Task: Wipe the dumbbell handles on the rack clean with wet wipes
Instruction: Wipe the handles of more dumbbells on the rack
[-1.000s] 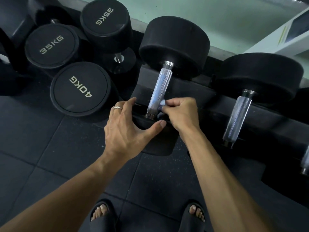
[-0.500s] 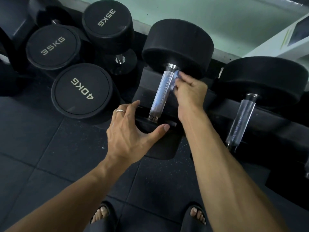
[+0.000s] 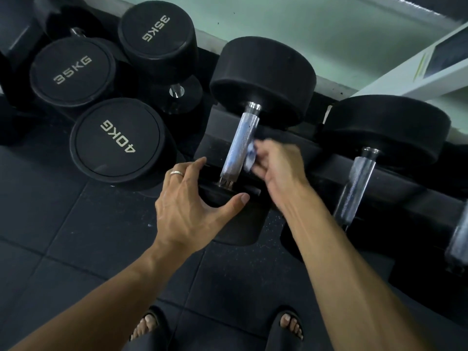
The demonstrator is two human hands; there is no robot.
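While my right hand (image 3: 277,165) pinches the wet wipe (image 3: 249,158) against the knurled dumbbell handle (image 3: 239,148) and my left hand (image 3: 195,201) braces spread on the near dumbbell head (image 3: 238,219), I judge the wipe could snag on the knurling.

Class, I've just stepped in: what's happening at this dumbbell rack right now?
A person is cleaning dumbbells on a rack. The right hand pinches a wet wipe against the right side of a knurled metal handle, partway along it. The left hand is spread on the near black head of that dumbbell. The next handle to the right is untouched. Dumbbells marked 35KG and 40KG stand on the floor nearby.
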